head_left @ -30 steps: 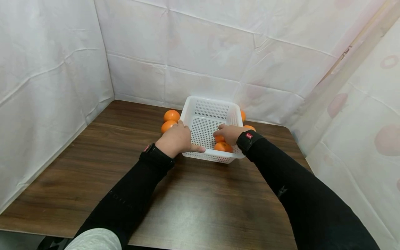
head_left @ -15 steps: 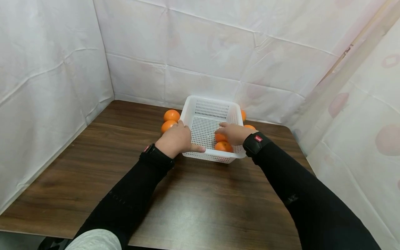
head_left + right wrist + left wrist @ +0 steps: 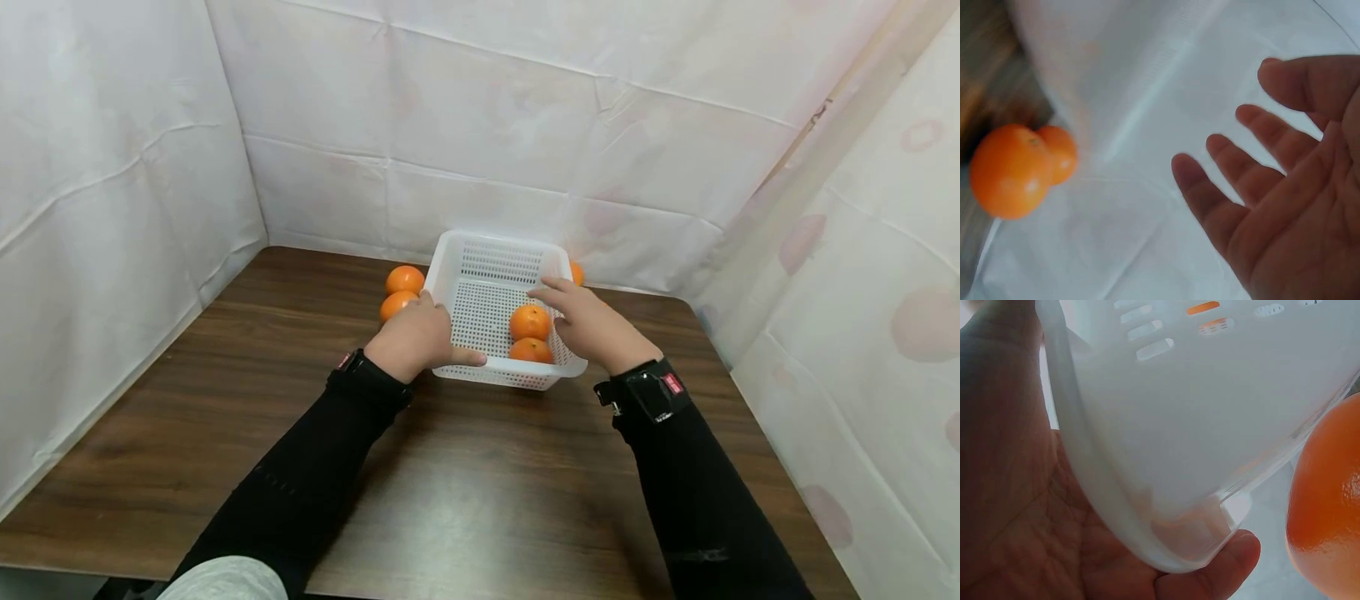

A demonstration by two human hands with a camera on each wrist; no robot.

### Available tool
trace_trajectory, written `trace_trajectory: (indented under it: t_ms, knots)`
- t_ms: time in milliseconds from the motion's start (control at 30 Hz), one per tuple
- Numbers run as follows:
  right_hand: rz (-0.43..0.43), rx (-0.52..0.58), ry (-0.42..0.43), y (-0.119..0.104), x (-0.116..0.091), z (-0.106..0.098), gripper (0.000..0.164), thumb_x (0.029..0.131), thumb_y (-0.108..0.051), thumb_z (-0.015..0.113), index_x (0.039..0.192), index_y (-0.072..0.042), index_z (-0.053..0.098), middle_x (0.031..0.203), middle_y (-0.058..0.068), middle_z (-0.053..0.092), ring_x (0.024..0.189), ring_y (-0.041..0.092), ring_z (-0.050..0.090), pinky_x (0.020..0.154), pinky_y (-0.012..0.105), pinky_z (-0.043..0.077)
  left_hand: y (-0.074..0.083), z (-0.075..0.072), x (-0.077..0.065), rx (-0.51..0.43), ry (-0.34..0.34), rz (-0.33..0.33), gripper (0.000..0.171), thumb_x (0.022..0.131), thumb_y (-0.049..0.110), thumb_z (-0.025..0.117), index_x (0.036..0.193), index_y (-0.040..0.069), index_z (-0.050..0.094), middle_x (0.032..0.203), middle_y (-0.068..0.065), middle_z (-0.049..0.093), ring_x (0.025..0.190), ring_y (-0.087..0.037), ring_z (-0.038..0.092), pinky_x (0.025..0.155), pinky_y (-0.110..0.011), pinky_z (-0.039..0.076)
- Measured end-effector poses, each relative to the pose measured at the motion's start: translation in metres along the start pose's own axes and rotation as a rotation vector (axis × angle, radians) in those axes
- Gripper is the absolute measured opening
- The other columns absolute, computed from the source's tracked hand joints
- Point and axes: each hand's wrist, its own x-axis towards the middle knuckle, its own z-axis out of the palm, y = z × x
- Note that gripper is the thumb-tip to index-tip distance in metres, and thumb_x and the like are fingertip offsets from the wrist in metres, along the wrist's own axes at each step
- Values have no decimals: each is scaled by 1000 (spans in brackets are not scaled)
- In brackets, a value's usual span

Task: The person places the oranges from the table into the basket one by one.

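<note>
The left hand [image 3: 416, 337] grips the basket [image 3: 476, 317] by its rim; the right hand [image 3: 596, 327], fingers spread, hangs just beside two oranges [image 3: 529, 322] inside.

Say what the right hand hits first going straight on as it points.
Probably the far wall of the white basket; the right hand points across it in the head view. Height is unclear: it may pass over and reach the white sheet behind.

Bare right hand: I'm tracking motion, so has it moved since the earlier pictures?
Yes: in the head view, the bare right hand has shifted rightward against the brown wooden table.
</note>
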Motion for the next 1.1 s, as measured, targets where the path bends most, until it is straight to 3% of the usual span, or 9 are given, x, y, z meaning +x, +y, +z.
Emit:
trace_trajectory:
  t_ms: [100,267,400,567,733,800,933,1100]
  knots:
    - [14,45,110,-8,-10,-9,59,106,-1,48,162,-18,45,176,12,28,162,38,28,125,58,34,-4,0,-3,-20,5,1,116,78,92,64,135,-9,58,155,-33,47,111,-35,60,97,-46,58]
    - [47,150,284,-23,-26,-24,56,107,-7,48,161,-20,46,174,5,33,148,35,48,112,55,47,-8,2,-7,-41,18,9,115,77,92,65,132,-8,58,147,-30,52,110,-35,58,98,-46,57]
    - [41,243,414,-36,-37,-28,51,109,-13,51,159,-23,50,170,2,39,149,31,46,109,54,49,-11,6,-9,-35,27,3,114,75,93,65,129,-7,59,143,-30,54,108,-35,59,96,-45,57]
    - [17,278,539,-45,-46,-29,48,110,-16,50,157,-26,52,167,1,43,142,28,49,94,50,47,-14,7,-11,-14,28,9,119,76,95,63,134,-9,58,150,-33,51,109,-35,61,97,-46,58]
    - [-7,279,653,-40,-44,-31,47,107,-12,51,153,-21,57,162,3,48,138,29,51,100,54,48,-19,3,-13,-21,29,2,118,76,93,65,134,-9,57,149,-32,51,107,-34,62,95,-45,58]
    - [16,291,671,-32,-42,-31,46,107,-12,51,152,-20,58,162,4,49,143,31,49,110,57,45,-20,1,-13,-21,28,5,117,76,93,66,134,-9,57,148,-32,51,106,-34,61,93,-45,59]
    - [85,331,663,-8,-32,-24,47,106,-12,49,152,-16,58,162,8,48,140,33,49,111,57,44,-22,-1,-13,-25,29,10,118,75,93,66,134,-8,56,148,-32,51,105,-33,61,93,-44,58]
    - [216,366,529,33,-11,0,52,109,-16,47,161,-16,46,170,15,34,132,38,46,103,57,41,-23,-2,-13,-20,36,12,114,76,92,66,129,-8,58,143,-30,53,102,-32,60,90,-43,59]
